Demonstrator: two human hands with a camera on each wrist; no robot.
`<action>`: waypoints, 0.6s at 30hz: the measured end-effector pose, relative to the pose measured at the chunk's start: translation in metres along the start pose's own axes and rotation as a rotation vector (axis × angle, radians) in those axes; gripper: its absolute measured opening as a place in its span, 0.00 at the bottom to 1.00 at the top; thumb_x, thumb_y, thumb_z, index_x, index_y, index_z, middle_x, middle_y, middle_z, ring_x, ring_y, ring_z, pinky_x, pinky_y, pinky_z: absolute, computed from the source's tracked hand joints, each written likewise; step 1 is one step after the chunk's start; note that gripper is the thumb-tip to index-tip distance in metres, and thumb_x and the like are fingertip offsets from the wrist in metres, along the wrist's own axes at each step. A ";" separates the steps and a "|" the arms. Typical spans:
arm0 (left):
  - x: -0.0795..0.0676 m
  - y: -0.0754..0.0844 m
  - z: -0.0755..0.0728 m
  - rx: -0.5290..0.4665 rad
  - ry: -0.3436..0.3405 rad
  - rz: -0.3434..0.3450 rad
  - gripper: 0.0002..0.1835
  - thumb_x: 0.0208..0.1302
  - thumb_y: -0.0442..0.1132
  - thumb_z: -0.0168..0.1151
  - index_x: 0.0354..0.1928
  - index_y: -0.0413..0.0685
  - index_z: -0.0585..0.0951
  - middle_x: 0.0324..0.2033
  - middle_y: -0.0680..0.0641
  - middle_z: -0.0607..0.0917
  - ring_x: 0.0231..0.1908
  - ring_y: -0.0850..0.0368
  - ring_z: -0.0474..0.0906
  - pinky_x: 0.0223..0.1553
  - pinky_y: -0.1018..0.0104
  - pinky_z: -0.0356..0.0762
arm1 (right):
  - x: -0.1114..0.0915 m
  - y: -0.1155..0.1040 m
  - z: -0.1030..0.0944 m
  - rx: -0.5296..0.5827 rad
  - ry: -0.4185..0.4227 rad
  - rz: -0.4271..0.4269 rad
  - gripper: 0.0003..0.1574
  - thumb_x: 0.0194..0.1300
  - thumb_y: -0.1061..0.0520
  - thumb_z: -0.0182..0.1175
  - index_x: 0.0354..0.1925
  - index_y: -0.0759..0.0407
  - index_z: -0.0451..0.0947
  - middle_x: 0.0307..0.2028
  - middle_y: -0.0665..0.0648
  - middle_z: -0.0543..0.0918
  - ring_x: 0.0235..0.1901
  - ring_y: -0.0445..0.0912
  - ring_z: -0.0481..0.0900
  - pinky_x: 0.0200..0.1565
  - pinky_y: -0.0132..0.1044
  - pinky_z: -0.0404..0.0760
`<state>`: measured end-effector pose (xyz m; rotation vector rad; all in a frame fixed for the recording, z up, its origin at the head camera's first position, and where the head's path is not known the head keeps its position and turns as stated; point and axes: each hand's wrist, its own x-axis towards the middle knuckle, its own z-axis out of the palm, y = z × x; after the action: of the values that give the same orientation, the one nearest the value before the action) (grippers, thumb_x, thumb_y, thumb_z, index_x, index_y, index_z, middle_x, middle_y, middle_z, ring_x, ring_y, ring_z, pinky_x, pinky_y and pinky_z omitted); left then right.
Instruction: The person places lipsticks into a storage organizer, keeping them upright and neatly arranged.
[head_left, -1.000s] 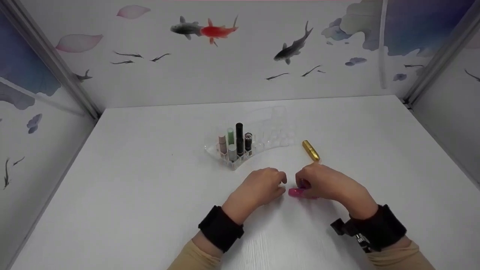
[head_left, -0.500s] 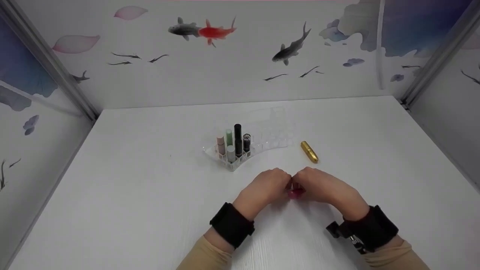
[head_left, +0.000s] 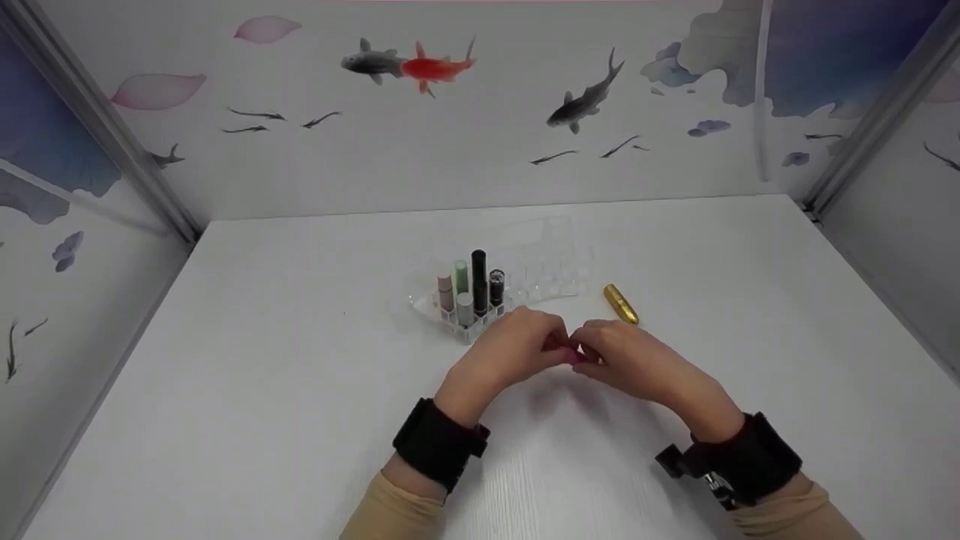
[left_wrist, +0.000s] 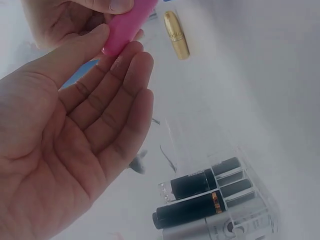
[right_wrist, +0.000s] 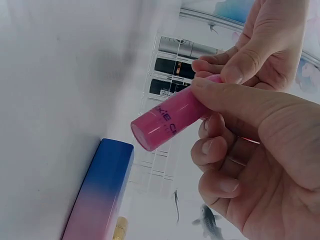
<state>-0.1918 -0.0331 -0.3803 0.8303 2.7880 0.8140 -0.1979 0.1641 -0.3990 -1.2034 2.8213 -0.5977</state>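
Observation:
A pink lipstick tube (right_wrist: 170,117) with dark lettering is held above the white table between both hands. My left hand (head_left: 510,349) pinches its rounded end between thumb and index finger, the other fingers relaxed. My right hand (head_left: 637,360) grips its middle with thumb and curled fingers, and the flat end sticks out in the right wrist view. A golden lipstick tube (head_left: 621,304) lies on the table just beyond the right hand. Left of it stands a clear organizer (head_left: 469,334) with several upright tubes, among them a tall black tube (head_left: 479,281).
In the right wrist view, a blue-to-pink case (right_wrist: 97,192) lies near the right hand; the head view does not show it. The clear organizer's unfilled slots (head_left: 551,281) extend to the right. A wall with painted fish (head_left: 585,101) closes off the back.
A second ago the right hand was at the pink tube low on the table and the left hand was apart. Now the left hand has joined it and both have lifted the tube.

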 end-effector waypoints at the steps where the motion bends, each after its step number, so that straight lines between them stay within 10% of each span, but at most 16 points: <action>1: -0.001 0.000 -0.002 -0.010 0.005 -0.010 0.09 0.66 0.46 0.68 0.40 0.49 0.87 0.34 0.52 0.90 0.32 0.65 0.82 0.34 0.76 0.77 | 0.000 0.000 0.000 0.002 0.020 -0.003 0.06 0.60 0.62 0.70 0.36 0.60 0.81 0.27 0.50 0.80 0.28 0.40 0.73 0.31 0.29 0.75; 18: 0.000 0.004 -0.012 0.032 0.232 0.003 0.07 0.67 0.42 0.66 0.43 0.50 0.84 0.38 0.52 0.89 0.39 0.61 0.86 0.39 0.76 0.81 | 0.009 0.003 0.005 0.129 0.256 0.052 0.14 0.64 0.62 0.68 0.48 0.58 0.82 0.40 0.51 0.89 0.34 0.44 0.82 0.33 0.36 0.80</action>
<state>-0.1930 -0.0360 -0.3680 0.7920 3.0082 0.9232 -0.2056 0.1578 -0.4033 -1.0995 2.9488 -0.9789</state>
